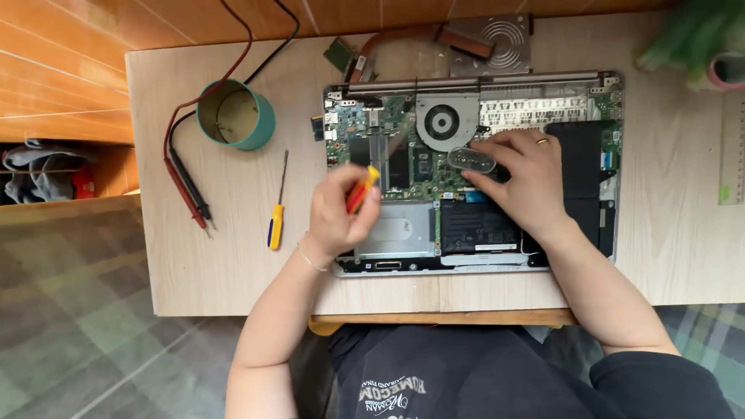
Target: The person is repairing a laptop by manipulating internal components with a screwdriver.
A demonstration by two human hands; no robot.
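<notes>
An opened laptop base [613, 233] lies on the pale wooden table, its green circuit board, round fan [443, 122] and black battery exposed. My left hand [337, 213] grips a red and yellow screwdriver [362, 188] whose blurred shaft slants up over the circuit board. My right hand [524, 178], with a ring on one finger, rests on the laptop's middle and holds a small clear oval piece [471, 161] just below the fan.
A second yellow and blue screwdriver [276, 211] lies left of the laptop. A green tape roll [236, 115] and red and black probe leads [188, 182] sit at the left. A copper heatsink with fan grille [485, 40] lies behind the laptop. A ruler [732, 155] lies at the right edge.
</notes>
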